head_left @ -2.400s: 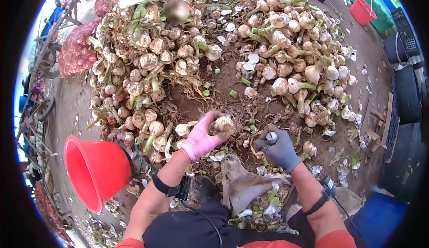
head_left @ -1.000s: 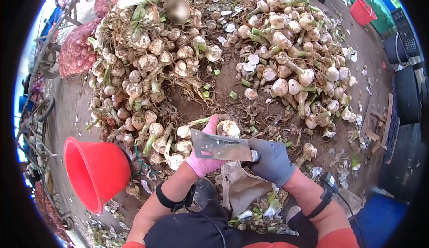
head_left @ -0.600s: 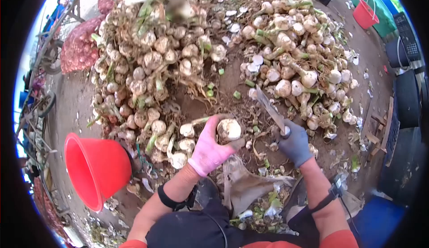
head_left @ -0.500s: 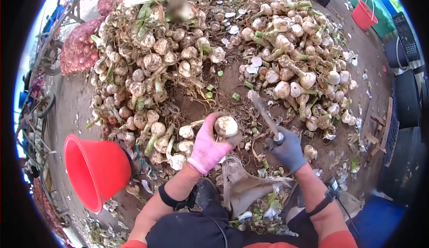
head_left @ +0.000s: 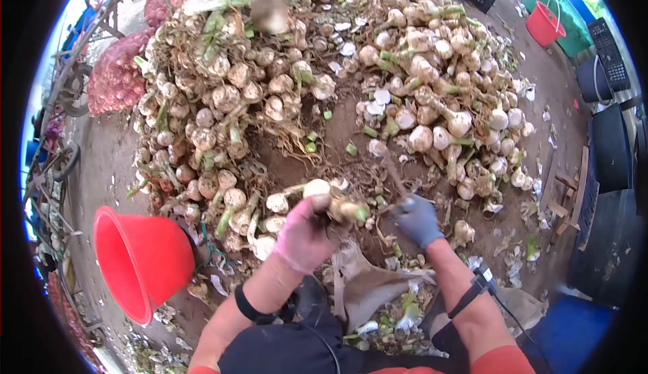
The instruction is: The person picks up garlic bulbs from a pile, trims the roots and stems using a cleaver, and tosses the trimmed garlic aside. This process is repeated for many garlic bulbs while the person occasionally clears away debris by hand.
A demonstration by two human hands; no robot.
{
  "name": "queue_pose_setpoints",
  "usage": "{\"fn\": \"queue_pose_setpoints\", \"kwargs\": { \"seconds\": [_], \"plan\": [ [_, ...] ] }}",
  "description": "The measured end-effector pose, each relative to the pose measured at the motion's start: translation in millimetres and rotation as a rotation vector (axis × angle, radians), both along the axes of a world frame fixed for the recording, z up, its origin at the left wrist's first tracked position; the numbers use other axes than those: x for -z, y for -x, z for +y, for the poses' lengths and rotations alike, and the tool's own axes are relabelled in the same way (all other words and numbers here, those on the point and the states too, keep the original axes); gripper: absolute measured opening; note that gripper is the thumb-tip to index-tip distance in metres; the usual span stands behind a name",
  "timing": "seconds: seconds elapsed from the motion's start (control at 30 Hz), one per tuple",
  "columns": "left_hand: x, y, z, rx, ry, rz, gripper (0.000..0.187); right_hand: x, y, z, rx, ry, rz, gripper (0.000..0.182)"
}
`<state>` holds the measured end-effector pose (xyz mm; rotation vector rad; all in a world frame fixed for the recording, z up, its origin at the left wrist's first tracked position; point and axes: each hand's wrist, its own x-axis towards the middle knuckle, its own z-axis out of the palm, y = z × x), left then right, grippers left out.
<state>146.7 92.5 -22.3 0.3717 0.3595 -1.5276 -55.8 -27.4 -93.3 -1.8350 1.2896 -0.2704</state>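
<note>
My left hand [head_left: 307,234], in a pink glove, is closed around a garlic bulb [head_left: 344,208] whose cut stem with a green end points right. In a grey glove, my right hand [head_left: 417,220] grips a knife [head_left: 393,174]; its dirty blade points up and away, blurred by motion. The blade is apart from the bulb. Beyond my left hand is a large heap of untrimmed garlic [head_left: 223,97] with stems and roots. A second garlic heap [head_left: 439,70] lies beyond my right hand.
A red bucket [head_left: 162,252] lies tilted at left. Red net sacks [head_left: 118,74] stand behind it. A cloth [head_left: 368,283] and peelings lie between my legs. At right are a wooden stool [head_left: 567,192], dark tubs [head_left: 611,148] and a farther red bucket [head_left: 544,24].
My left hand has turned the garlic bulb, so its stem now points right instead of its round face showing. The knife has swung slightly, and my right hand has shifted a little left.
</note>
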Motion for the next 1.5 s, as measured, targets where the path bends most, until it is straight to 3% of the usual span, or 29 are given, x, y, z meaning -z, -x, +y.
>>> {"fn": "queue_pose_setpoints", "kwargs": {
  "seconds": [0.1,0.13,0.2,0.3,0.33,0.4,0.43,0.47,0.5,0.57,0.6,0.7,0.77,0.8,0.9,0.97,1.03,1.07,1.13,1.17,1.27,1.3,1.33,1.37,1.5],
  "plan": [
    [-0.3,-2.4,-19.4,-0.003,-0.15,-0.253,0.023,20.9,26.3,16.8,0.114,-0.135,-0.133,0.008],
    [16.4,-10.5,-34.6,0.157,-0.014,-0.512,0.03,13.5,20.4,19.4,0.1,-0.16,-0.158,0.01],
    [-14.5,-3.6,-53.0,0.085,0.159,-0.789,0.053,15.9,2.0,9.6,0.063,-0.206,-0.208,0.011],
    [-55.3,-33.5,-52.5,0.17,0.238,-1.169,0.077,11.5,-3.9,14.7,0.088,-0.333,-0.307,0.011],
    [-49.7,-46.3,-41.6,0.177,0.117,-1.233,0.077,-1.2,-7.1,14.0,0.084,-0.352,-0.257,0.01],
    [39.5,-84.3,-6.6,0.363,-0.414,-1.924,0.077,-6.6,-6.0,12.8,0.064,-0.33,-0.277,0.01],
    [31.5,-79.7,9.0,0.747,-0.766,-2.198,0.077,-6.9,-5.2,15.0,0.039,-0.317,-0.288,0.01],
    [39.4,-75.2,21.5,1.08,-0.909,-2.164,0.075,-7.4,-5.4,17.0,0.043,-0.326,-0.285,0.01],
    [49.4,-66.6,32.3,1.138,-0.938,-2.172,0.071,-8.6,-6.5,18.0,0.025,-0.31,-0.291,0.01],
    [80.0,-56.4,40.6,0.856,-0.925,-2.306,0.061,-12.3,-9.9,21.4,0.005,-0.286,-0.3,0.01],
    [82.4,-54.4,40.9,0.852,-0.918,-2.309,0.061,-14.9,-11.7,23.3,-0.013,-0.291,-0.301,0.011],
    [63.2,-39.4,25.4,0.341,-0.571,-1.938,0.048,-34.8,-16.9,27.7,-0.012,-0.303,-0.325,0.013],
    [51.7,-35.9,9.6,0.258,-0.383,-1.554,0.05,-56.0,-22.7,30.0,-0.129,-0.094,-0.292,0.017],
    [33.1,-32.7,7.4,0.301,-0.279,-1.207,0.05,-63.7,-27.3,31.6,-0.156,0.012,-0.279,0.017],
    [9.9,-21.6,-2.4,0.342,-0.145,-1.145,0.051,-79.3,-34.4,31.5,-0.258,0.125,-0.263,0.019],
    [3.9,-12.3,-4.7,0.302,-0.147,-1.165,0.046,-83.2,-35.9,27.5,-0.296,0.147,-0.257,0.023],
    [-3.4,-11.1,-4.8,0.426,-0.068,-1.534,0.039,-87.7,-37.0,25.2,-0.35,0.273,-0.211,0.023],
    [-9.3,-11.0,-3.3,0.426,-0.068,-1.534,0.039,-75.2,-33.1,21.6,-0.35,0.272,-0.211,0.023],
    [-24.6,-10.8,2.4,0.408,-0.108,-1.263,0.032,-26.3,-12.4,2.7,-0.231,0.245,-0.153,0.022],
    [-29.2,-12.9,3.0,0.388,-0.122,-1.138,0.028,-11.0,0.9,-13.7,-0.107,0.042,0.052,0.022],
    [-22.8,-16.5,0.4,0.47,-0.222,-1.279,0.038,-19.0,22.7,3.5,-0.008,-0.054,-0.086,0.023],
    [-20.9,-15.4,-3.4,0.525,-0.236,-1.345,0.041,-25.8,22.7,17.7,-0.072,0.04,-0.123,0.022],
    [-3.8,-14.2,-4.4,0.465,-0.185,-1.493,0.046,-34.6,8.9,11.6,-0.15,0.187,-0.19,0.022],
    [-9.5,-15.3,-8.3,0.459,-0.174,-1.439,0.048,-49.1,1.4,15.1,-0.193,0.087,-0.143,0.021],
    [-6.3,-19.9,-16.6,0.217,-0.225,-1.707,0.052,-38.4,4.3,19.7,-0.282,0.039,0.039,0.021]
  ]
}}
